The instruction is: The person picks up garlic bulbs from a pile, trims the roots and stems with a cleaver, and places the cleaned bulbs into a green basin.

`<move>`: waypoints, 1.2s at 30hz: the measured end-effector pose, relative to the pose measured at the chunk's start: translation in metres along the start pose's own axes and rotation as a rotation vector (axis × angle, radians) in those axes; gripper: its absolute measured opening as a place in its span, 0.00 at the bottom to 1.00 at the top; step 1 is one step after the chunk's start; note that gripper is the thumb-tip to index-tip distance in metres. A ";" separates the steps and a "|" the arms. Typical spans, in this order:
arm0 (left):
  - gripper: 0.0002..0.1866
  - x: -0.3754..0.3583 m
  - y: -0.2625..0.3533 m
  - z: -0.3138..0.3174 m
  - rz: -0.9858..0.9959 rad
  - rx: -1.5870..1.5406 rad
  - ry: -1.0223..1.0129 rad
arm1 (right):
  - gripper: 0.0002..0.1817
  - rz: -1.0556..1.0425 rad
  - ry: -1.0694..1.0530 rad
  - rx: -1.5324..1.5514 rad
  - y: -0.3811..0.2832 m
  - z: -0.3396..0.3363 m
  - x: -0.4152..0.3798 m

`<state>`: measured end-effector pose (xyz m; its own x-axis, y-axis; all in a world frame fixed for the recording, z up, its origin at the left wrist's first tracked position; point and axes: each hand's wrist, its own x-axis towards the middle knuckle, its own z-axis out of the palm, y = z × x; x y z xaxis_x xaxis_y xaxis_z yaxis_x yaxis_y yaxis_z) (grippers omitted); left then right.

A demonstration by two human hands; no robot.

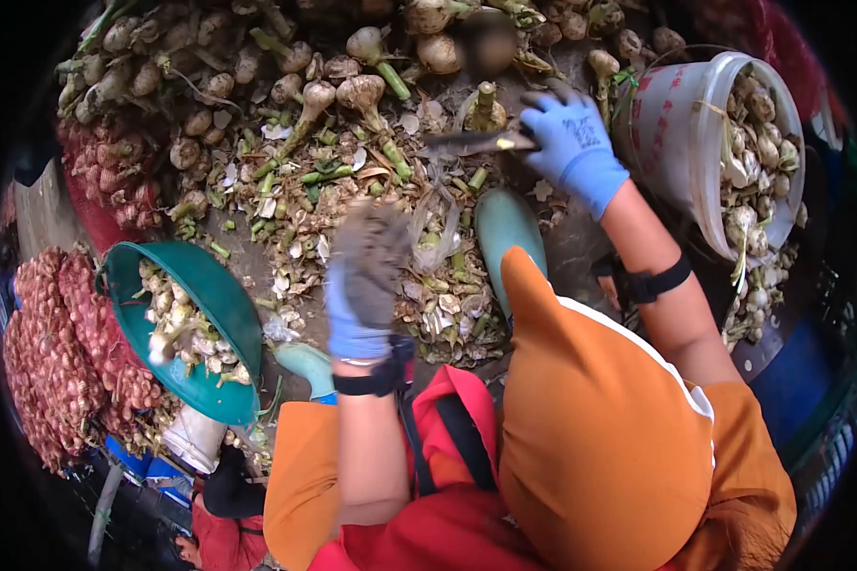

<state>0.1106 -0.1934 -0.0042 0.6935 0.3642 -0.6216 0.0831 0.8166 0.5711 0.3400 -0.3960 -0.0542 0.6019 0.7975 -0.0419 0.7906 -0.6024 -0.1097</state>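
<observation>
My right hand, in a blue glove, is closed round the handle of a knife. Its dark blade points left over the ground. Just beyond the blade is a garlic bulb with a cut stem. My left hand, also gloved and dirty, is raised above the litter of trimmings. Motion smears its fingers, and nothing can be made out in them. Left of it stands a tilted green tub with trimmed garlic bulbs inside; one pale bulb there looks blurred.
Untrimmed garlic is heaped along the far side. A white bucket lies tipped at right, garlic spilling out. Red net sacks stand at left. My boots rest among the trimmings. Another person's red clothing shows at lower left.
</observation>
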 end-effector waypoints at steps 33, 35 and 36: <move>0.52 -0.012 0.005 0.035 0.497 1.137 -0.116 | 0.19 -0.306 -0.293 0.533 -0.079 -0.076 0.002; 0.52 -0.019 0.001 0.039 0.383 0.745 -0.031 | 0.20 -0.304 -0.265 0.562 -0.079 -0.071 0.005; 0.52 -0.024 0.001 0.037 0.316 0.555 0.008 | 0.22 -0.302 -0.239 0.598 -0.081 -0.068 0.005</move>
<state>0.1211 -0.2178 0.0312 0.7403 0.5544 -0.3803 0.2352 0.3163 0.9190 0.2870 -0.3456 0.0215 0.2710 0.9533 -0.1335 0.6805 -0.2878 -0.6739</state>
